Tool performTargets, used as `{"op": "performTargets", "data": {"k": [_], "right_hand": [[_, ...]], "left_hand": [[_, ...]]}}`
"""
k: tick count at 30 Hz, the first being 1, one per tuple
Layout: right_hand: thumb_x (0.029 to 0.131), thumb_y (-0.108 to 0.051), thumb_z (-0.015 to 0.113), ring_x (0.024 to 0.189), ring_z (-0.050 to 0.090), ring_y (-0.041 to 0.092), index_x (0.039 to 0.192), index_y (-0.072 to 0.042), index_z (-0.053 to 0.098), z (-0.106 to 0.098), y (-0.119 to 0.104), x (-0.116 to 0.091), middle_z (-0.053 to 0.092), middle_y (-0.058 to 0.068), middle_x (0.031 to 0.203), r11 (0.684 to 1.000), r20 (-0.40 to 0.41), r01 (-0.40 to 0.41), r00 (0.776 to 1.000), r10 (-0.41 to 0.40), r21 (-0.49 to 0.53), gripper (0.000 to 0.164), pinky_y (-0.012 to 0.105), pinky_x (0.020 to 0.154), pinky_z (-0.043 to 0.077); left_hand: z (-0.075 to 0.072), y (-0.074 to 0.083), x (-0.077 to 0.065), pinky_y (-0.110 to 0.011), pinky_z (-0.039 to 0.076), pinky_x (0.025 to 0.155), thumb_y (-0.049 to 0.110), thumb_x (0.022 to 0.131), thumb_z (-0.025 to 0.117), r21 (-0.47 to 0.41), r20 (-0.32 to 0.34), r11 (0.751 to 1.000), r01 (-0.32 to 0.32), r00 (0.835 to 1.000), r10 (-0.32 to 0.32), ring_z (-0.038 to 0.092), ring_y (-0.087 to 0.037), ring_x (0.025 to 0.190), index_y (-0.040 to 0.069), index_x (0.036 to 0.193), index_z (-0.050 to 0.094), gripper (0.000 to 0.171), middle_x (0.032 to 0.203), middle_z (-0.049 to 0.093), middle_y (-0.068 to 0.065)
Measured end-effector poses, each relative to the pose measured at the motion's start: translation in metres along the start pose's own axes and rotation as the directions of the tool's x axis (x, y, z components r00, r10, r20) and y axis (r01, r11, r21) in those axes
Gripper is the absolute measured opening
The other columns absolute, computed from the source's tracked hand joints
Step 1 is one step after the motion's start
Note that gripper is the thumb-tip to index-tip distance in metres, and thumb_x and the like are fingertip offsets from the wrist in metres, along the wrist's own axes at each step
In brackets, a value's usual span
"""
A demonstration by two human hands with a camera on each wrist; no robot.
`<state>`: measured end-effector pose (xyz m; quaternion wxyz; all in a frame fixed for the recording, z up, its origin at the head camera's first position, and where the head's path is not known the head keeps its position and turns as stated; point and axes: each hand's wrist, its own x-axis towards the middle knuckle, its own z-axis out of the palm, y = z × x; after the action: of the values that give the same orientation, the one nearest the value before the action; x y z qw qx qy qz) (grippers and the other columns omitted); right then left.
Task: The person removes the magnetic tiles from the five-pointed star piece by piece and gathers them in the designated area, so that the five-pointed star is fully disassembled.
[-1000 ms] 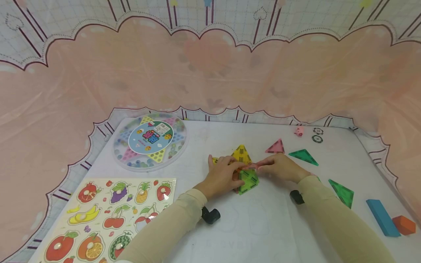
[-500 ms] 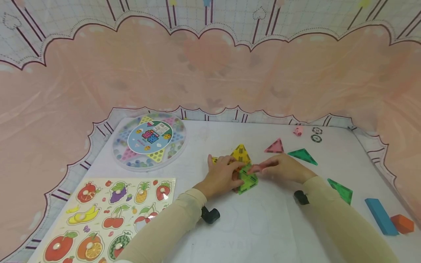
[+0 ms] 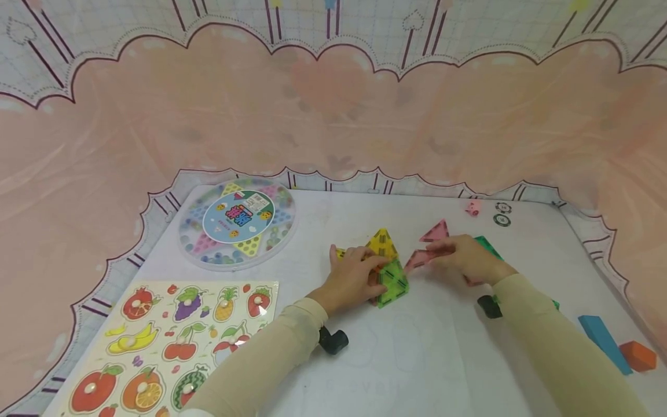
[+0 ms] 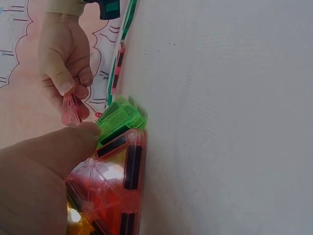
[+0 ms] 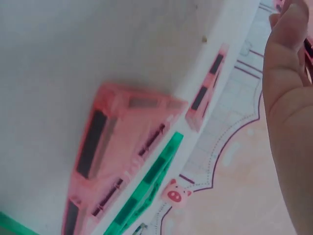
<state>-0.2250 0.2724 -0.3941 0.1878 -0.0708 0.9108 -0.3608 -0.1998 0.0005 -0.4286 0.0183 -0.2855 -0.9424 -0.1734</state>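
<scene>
In the head view, 1 pink tile is pinched between the thumb and closed-in fingers of the right hand, just right of the tile build. The tile build, on the table, is gripped by the curved fingers of the left hand; 1 yellow triangle is seen standing at its far side. Beyond the pink tile, 1 pink triangle is laid. 1 toy pig, 2 round chips, 1 blue block, 1 orange block, 1 fruit board and 1 round game case are also seen.

In the left wrist view, the build's green part is touched by the left thumb.

In the right wrist view, 2 pink pieces, 1 long green piece and the same pig are shown; 1 green edge is cut off at the lower left corner.
</scene>
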Motion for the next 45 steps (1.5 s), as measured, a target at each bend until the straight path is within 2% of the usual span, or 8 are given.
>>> {"op": "performTargets", "data": {"k": [3, 6, 12, 19, 24, 31, 37, 45], "right_hand": [[0.076, -0.044, 0.066, 0.091, 0.049, 0.02, 0.12, -0.018, 0.057, -0.005, 0.002, 0.003, 0.057, 0.001, 0.111, 0.998, -0.029, 0.038, 0.999, -0.039, -0.041, 0.052, 0.034, 0.075, 0.039], [0.076, -0.043, 0.066, 0.092, 0.051, 0.021, 0.12, -0.016, 0.055, -0.009, 0.004, 0.008, 0.057, 0.003, 0.112, 0.999, -0.035, 0.042, 0.998, -0.043, -0.02, 0.053, 0.036, 0.08, 0.04], [0.073, -0.047, 0.068, 0.095, 0.048, 0.024, 0.127, -0.019, 0.048, -0.018, 0.008, 0.016, 0.05, 0.005, 0.118, 0.998, -0.046, -0.014, 0.999, 0.017, 0.065, 0.064, 0.036, 0.081, 0.04], [0.078, -0.037, 0.067, 0.1, 0.045, 0.026, 0.128, -0.022, 0.047, -0.021, 0.01, 0.026, 0.048, 0.006, 0.118, 0.989, -0.039, -0.001, 0.999, 0.007, 0.15, 0.056, 0.04, 0.083, 0.041], [0.084, -0.032, 0.062, 0.104, 0.046, 0.025, 0.13, -0.019, 0.047, -0.021, 0.005, 0.038, 0.049, 0.007, 0.119, 0.988, -0.049, 0.017, 0.999, -0.01, 0.151, 0.05, 0.043, 0.087, 0.039], [0.087, -0.029, 0.057, 0.107, 0.046, 0.025, 0.13, -0.02, 0.046, -0.021, -0.003, 0.055, 0.05, 0.006, 0.12, 0.992, -0.045, -0.039, 0.998, 0.045, 0.123, 0.045, 0.046, 0.089, 0.036], [0.083, -0.031, 0.063, 0.103, 0.047, 0.026, 0.127, -0.019, 0.047, -0.022, -0.006, 0.067, 0.051, 0.008, 0.118, 0.992, -0.073, -0.074, 0.994, 0.081, 0.1, 0.048, 0.043, 0.084, 0.039], [0.079, -0.03, 0.067, 0.1, 0.052, 0.025, 0.125, -0.014, 0.042, -0.025, -0.004, 0.077, 0.051, 0.009, 0.118, 0.977, -0.072, -0.099, 0.991, 0.114, 0.188, 0.054, 0.042, 0.09, 0.035]], "left_hand": [[0.001, -0.001, 0.0, -0.066, -0.002, 0.092, 0.053, 0.076, 0.061, 0.004, 0.003, 1.0, 0.003, 1.0, -0.003, 0.037, -0.017, 0.112, 0.034, 0.126, 0.049, 0.055, 0.121, 0.043, 0.003], [0.002, -0.001, 0.001, -0.066, -0.002, 0.092, 0.053, 0.076, 0.061, 0.007, 0.006, 1.0, 0.004, 1.0, -0.004, 0.036, -0.017, 0.112, 0.034, 0.126, 0.048, 0.055, 0.121, 0.042, 0.003], [0.0, 0.0, 0.0, -0.066, -0.002, 0.092, 0.052, 0.077, 0.061, 0.011, 0.001, 1.0, 0.004, 1.0, -0.004, 0.036, -0.018, 0.112, 0.033, 0.127, 0.049, 0.055, 0.122, 0.042, 0.003], [0.0, -0.001, -0.001, -0.066, -0.001, 0.092, 0.052, 0.077, 0.061, 0.017, 0.001, 1.0, 0.001, 1.0, -0.001, 0.036, -0.018, 0.113, 0.033, 0.126, 0.049, 0.054, 0.123, 0.042, 0.002], [0.002, -0.003, -0.001, -0.066, -0.002, 0.093, 0.052, 0.077, 0.061, 0.015, -0.002, 1.0, 0.002, 1.0, -0.002, 0.036, -0.018, 0.114, 0.033, 0.125, 0.05, 0.054, 0.123, 0.042, 0.002], [0.003, -0.003, -0.001, -0.066, -0.002, 0.093, 0.052, 0.077, 0.061, 0.001, 0.01, 1.0, 0.004, 1.0, -0.004, 0.036, -0.017, 0.113, 0.034, 0.125, 0.05, 0.053, 0.123, 0.041, 0.003], [0.001, -0.002, -0.002, -0.065, -0.001, 0.093, 0.052, 0.077, 0.061, 0.005, 0.011, 1.0, 0.008, 1.0, -0.008, 0.035, -0.017, 0.113, 0.034, 0.125, 0.049, 0.052, 0.124, 0.041, 0.003], [-0.001, -0.001, -0.001, -0.065, 0.0, 0.093, 0.053, 0.077, 0.06, 0.029, 0.015, 1.0, 0.007, 1.0, -0.008, 0.035, -0.017, 0.114, 0.034, 0.126, 0.049, 0.053, 0.124, 0.041, 0.003]]}}
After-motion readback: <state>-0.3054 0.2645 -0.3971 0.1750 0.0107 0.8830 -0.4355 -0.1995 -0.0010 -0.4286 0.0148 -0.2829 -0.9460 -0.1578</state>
